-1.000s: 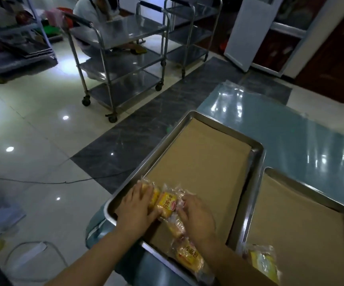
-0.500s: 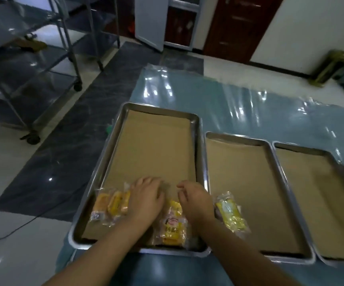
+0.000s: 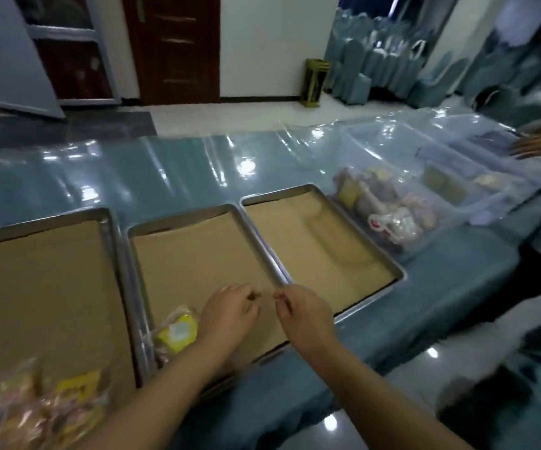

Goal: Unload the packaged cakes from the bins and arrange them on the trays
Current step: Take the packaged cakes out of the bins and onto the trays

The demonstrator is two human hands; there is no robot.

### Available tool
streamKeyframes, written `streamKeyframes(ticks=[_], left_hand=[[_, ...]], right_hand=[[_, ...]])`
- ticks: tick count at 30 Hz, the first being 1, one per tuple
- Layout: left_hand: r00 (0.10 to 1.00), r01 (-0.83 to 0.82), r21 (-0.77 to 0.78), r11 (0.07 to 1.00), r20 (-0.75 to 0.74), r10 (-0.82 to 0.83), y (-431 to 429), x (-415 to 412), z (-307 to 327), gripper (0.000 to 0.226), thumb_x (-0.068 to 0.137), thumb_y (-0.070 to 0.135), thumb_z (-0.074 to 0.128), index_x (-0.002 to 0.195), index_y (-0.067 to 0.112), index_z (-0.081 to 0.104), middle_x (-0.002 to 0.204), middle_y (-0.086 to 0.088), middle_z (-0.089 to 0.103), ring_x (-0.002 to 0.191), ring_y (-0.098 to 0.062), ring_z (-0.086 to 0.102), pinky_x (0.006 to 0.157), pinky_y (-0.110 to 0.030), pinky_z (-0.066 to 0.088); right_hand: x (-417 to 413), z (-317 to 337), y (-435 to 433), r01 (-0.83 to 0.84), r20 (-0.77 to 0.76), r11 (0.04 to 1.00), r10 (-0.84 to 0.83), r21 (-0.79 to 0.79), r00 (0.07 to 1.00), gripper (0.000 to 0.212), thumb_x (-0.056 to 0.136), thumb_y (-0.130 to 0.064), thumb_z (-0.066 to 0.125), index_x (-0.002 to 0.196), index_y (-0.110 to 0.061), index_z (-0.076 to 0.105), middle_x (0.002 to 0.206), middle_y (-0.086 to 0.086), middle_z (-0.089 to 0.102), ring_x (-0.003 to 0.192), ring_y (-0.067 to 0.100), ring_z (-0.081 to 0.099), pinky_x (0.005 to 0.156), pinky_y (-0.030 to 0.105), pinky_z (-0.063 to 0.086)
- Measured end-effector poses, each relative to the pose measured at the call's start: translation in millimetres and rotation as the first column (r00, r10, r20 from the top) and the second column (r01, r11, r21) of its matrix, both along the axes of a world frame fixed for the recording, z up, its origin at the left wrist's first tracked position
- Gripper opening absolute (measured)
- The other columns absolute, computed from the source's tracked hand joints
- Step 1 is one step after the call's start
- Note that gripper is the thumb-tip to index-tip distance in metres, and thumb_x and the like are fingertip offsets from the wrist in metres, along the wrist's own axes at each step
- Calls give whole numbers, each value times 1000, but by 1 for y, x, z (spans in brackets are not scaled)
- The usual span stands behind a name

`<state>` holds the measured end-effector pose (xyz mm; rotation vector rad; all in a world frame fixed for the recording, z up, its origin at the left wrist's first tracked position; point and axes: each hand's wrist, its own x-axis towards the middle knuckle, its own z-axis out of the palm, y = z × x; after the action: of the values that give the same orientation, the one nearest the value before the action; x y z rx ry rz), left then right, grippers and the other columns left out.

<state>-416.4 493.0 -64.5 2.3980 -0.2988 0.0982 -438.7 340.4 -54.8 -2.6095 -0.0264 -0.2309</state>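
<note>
One cake (image 3: 178, 332) beside the left grip (image 3: 230, 315)

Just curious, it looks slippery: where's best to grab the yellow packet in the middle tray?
Probably from above, pinching the yellow packet by its right edge: it lies flat in the near-left corner of the middle tray, whose rim blocks other sides.
</note>
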Motion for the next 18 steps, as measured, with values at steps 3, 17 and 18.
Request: streamKeyframes(ticks=[3,17,18], left_hand=[[998,51,-34,998,-22,-52,-77,10,4,19,84,19,59,101,21,67,103,1,67,103,-20,55,84,-32,43],[982,188,-169,968,-3,-191,-330,54,38,24,79,15,60,99,25,68,98,8,66,95,-11,56,79,-23,42],[982,187,-181,966,2,-190,-339,62,40,22,79,16,60,97,25,68,96,9,66,94,-10,57,78,-24,42]], right_hand=[[-2,7,-80,51,-35,999,-51,-17,998,18,89,-19,51,97,-16,66,95,4,68,90,25,60,76,36,44],[34,38,-329,174,45,981,-171,-80,984,14,90,-25,52,93,-23,65,86,-4,67,77,17,59,60,28,39],[40,40,-338,169,61,982,-164,-82,985,13,90,-24,52,90,-23,65,84,-4,66,75,17,58,58,27,36]])
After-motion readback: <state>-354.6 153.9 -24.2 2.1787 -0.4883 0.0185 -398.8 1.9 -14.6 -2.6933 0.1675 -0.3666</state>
